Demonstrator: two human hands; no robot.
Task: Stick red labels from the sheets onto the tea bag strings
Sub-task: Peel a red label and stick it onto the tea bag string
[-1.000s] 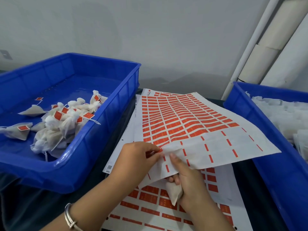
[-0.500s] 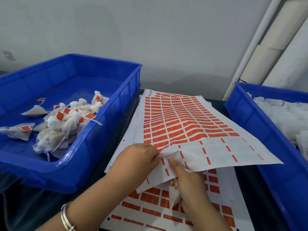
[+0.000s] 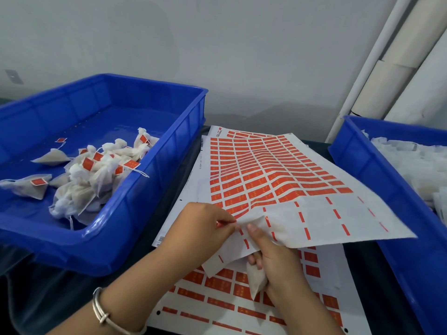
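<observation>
Labelled tea bags [image 3: 89,180] are heaped in the left bin [image 3: 135,213] — unlabelled ones in the right bin [image 3: 362,170]. The label sheet [image 3: 290,189] is pinched by the left hand [image 3: 203,228]; a tea bag [image 3: 256,281] is gripped in the right hand's [image 3: 278,259] curled fingers.

**A:** State the illumination.

**B:** Even, diffuse and moderately bright. The wall [image 3: 217,44] reads flat grey with a soft darker patch low down. No hard shadows appear.

**A:** Glare?

**B:** Pale sheen on the floor of the left blue bin [image 3: 150,122] and along its near rim. The top label sheet [image 3: 314,213] shows no hot spots.

**A:** Sharpness?

**B:** Centre is acceptably sharp; print on the red labels is not legible. The white contents of the right blue bin [image 3: 358,165] are washed out and soft.

**A:** Distortion?

**B:** Wide-angle. The pipes [image 3: 377,56] lean inward at the right edge, and bin edges bow.
</observation>
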